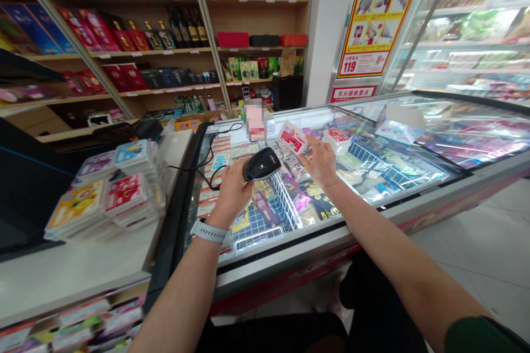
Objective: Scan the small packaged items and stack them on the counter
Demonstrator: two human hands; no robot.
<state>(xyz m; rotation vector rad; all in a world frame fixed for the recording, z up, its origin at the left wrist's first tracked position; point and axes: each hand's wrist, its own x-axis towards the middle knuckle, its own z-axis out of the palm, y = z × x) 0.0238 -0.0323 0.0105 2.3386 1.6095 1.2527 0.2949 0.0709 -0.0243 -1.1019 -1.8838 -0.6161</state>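
My left hand, with a grey watch on its wrist, is wrapped round a black barcode scanner whose head points right. The scanner's cable runs back over the glass. To the right, my right hand pinches a flat red-and-white pack by its right side, tilted above the freezer's glass top. Close behind my right hand, a similar red-and-white stack rests on the glass. A pixelated upright item stands behind the scanner.
The glass-topped chest freezer holds bagged goods in wire baskets. Stacks of coloured packs stand on the white counter at left. An open carton sits on the freezer's right part. Shelves of boxes and bottles are behind.
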